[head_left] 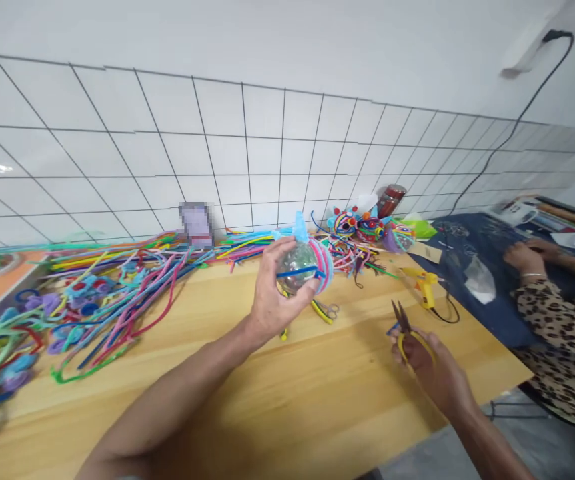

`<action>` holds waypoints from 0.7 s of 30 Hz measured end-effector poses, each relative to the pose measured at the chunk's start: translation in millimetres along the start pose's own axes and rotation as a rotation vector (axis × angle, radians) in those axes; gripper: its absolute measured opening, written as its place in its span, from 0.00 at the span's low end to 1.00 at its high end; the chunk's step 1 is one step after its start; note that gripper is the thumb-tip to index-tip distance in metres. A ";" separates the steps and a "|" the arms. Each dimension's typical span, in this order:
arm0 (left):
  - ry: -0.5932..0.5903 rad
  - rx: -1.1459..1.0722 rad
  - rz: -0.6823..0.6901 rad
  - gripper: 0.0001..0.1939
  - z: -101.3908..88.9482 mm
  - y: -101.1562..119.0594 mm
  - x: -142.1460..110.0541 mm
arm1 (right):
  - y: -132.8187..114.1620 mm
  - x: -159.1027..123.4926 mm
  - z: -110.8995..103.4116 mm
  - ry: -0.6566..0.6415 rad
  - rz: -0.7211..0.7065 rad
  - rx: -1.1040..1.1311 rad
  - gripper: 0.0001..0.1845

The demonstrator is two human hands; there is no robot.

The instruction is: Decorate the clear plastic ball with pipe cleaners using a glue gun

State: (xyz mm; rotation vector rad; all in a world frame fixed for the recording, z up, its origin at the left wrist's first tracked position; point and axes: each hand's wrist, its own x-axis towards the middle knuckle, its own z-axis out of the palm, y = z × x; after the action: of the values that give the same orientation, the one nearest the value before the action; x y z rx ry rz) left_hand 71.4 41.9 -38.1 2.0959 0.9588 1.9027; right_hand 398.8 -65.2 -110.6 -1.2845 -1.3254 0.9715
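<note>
Over a pale wooden bench (267, 407), we see a clear ball (295, 259) held up near the middle, gripped between the thumb and fingers of the left hand (275, 303). At right, the right hand (435, 377) is closed around yellow-handled scissors (401, 319), their blades slightly parted, with a short blue piece (392, 328) showing by the fingertips.

We judge the work to be partway along. Pink bands (324, 267) already ring the ball's right side, a light-blue point (299, 227) stands on top, and a dark-blue strip (295, 273) crosses the front to meet the pink; whether it is fixed there, we cannot tell. Much of the clear surface is bare, which suggests to us that most of the covering is left to do.

At the far right of the bench sit decorated pieces, among them a multicoloured ball (343, 224) that looks to us much nearer completion. A yellow glue gun (426, 288) lies to the right, and a pile of coloured stems (117, 307) spreads across the left. Beyond, at far right, we see a co-worker's patterned sleeve (542, 307).
</note>
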 end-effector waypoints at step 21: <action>0.022 0.091 0.109 0.31 32.4 38.3 4.3 | -75.0 43.5 68.7 0.324 -0.986 -0.895 0.32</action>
State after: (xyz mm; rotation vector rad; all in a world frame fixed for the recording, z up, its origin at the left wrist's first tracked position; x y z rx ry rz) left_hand 115.1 23.9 -20.8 2.2260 0.9724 1.9720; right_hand 321.2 -24.0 -43.5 -1.0712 -1.8867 -0.5578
